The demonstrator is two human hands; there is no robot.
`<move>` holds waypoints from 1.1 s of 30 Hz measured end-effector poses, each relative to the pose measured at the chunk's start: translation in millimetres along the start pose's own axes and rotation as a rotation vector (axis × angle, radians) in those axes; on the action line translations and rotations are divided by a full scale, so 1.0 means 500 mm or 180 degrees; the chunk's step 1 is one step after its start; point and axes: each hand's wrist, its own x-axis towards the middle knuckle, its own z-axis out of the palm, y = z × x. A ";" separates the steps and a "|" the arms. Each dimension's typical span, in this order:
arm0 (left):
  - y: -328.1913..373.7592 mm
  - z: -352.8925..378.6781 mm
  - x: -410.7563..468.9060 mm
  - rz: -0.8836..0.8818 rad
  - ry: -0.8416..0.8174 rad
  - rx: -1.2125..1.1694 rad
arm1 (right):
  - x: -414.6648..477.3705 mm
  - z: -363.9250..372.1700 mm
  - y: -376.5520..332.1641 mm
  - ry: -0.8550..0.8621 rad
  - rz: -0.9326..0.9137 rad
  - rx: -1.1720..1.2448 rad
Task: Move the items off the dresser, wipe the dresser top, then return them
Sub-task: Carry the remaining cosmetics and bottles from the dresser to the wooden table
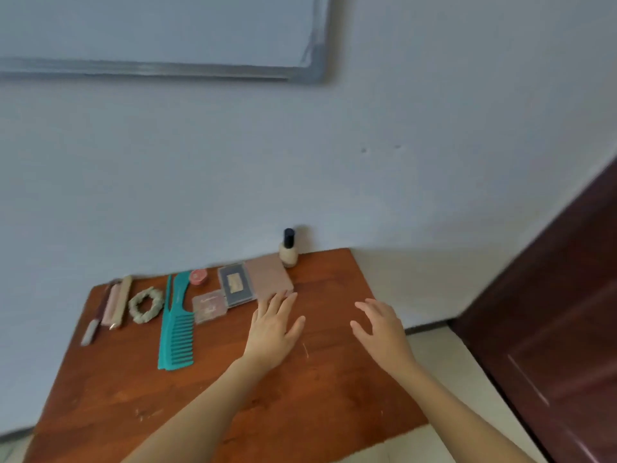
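**Bench top: item layout and hand state**

The bench (pixel 334 379) is a brown wooden top with its far edge against a pale wall (pixel 334 162). All items lie in a row along that far edge.

Item positions, from the far-right corner to the far-left corner:
- Bottle (pixel 288 252): upright, dark cap, at the far edge near the far-right corner.
- Pink case (pixel 268 275): flat, just left of the bottle.
- Dark case (pixel 235 285): flat, touching the left side of the pink case.
- Compact (pixel 208 307): small, pink, at the near-left corner of the dark case.
- Jar (pixel 198 277): round, pink, at the far edge behind the compact.
- Comb (pixel 177 324): teal, handle toward the far edge, teeth facing right.
- Scrunchie (pixel 146 304): pale green, just left of the comb.
- Tube (pixel 115 304) and pen (pixel 95 319): side by side at the far-left corner.

Hand state:
- Left hand (pixel 272 329): fingers straight, palm down, gripping nothing. The fingertips reach the near edge of the pink case; contact cannot be confirmed.
- Right hand (pixel 380 332): fingers spread and relaxed, empty, over the bench near its right edge.

A dark door (pixel 551 312) stands to the right of the bench.
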 end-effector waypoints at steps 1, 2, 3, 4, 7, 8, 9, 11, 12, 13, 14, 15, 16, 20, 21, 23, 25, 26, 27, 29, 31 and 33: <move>0.009 0.001 0.005 0.0201 -0.0053 -0.0027 | -0.020 -0.005 0.003 0.0167 0.0202 0.0050; 0.018 0.002 0.007 0.0380 -0.0120 -0.0066 | -0.042 -0.007 0.006 0.0328 0.0420 0.0095; 0.026 0.005 0.003 0.0537 -0.0187 -0.0116 | -0.070 -0.006 0.007 0.0461 0.0629 0.0117; 0.031 0.011 -0.005 0.0674 -0.0250 -0.0170 | -0.100 -0.001 0.008 0.0562 0.0805 0.0116; 0.033 0.031 -0.038 0.1018 -0.0520 -0.0204 | -0.200 0.025 0.003 0.0803 0.1290 0.0052; 0.035 0.040 -0.052 0.1127 -0.0663 -0.0176 | -0.238 0.030 -0.001 0.0917 0.1471 0.0008; 0.039 0.051 -0.068 0.1232 -0.0836 -0.0130 | -0.281 0.032 -0.004 0.1028 0.1668 -0.0066; 0.063 0.075 -0.105 0.1478 -0.1141 -0.0060 | -0.370 0.024 -0.008 0.1220 0.2023 -0.0250; 0.085 0.085 -0.124 0.1640 -0.1253 -0.0023 | -0.414 0.015 -0.006 0.1303 0.2138 -0.0375; 0.110 0.093 -0.142 0.1828 -0.1334 0.0035 | -0.456 0.003 -0.006 0.1391 0.2274 -0.0479; 0.138 0.101 -0.161 0.2027 -0.1387 0.0101 | -0.499 -0.010 -0.004 0.1462 0.2418 -0.0560; 0.170 0.108 -0.181 0.2227 -0.1400 0.0137 | -0.542 -0.025 -0.001 0.1537 0.2531 -0.0662; 0.203 0.116 -0.202 0.2428 -0.1393 0.0145 | -0.585 -0.039 0.002 0.1595 0.2630 -0.0769; 0.340 0.146 -0.315 0.3072 -0.1586 0.0169 | -0.760 -0.087 -0.002 0.1785 0.3047 -0.1086; 0.372 0.152 -0.355 0.3229 -0.1658 0.0089 | -0.806 -0.094 -0.007 0.1873 0.3143 -0.1078; 0.433 0.166 -0.445 0.3508 -0.1792 -0.0105 | -0.903 -0.109 -0.023 0.2147 0.3260 -0.1055; 0.487 0.184 -0.547 0.3758 -0.1940 -0.0292 | -1.009 -0.123 -0.039 0.2323 0.3367 -0.1164; 0.512 0.191 -0.602 0.3873 -0.2022 -0.0395 | -1.067 -0.129 -0.044 0.2373 0.3465 -0.1211; 0.533 0.199 -0.657 0.3977 -0.2108 -0.0482 | -1.126 -0.133 -0.048 0.2403 0.3568 -0.1280; 0.572 0.219 -0.763 0.4203 -0.2211 -0.0603 | -1.248 -0.143 -0.055 0.2415 0.3748 -0.1448; 0.608 0.241 -0.856 0.4384 -0.2253 -0.0702 | -1.359 -0.162 -0.061 0.2418 0.3932 -0.1621; 0.638 0.262 -0.933 0.4485 -0.2286 -0.0784 | -1.452 -0.181 -0.069 0.2425 0.4156 -0.1610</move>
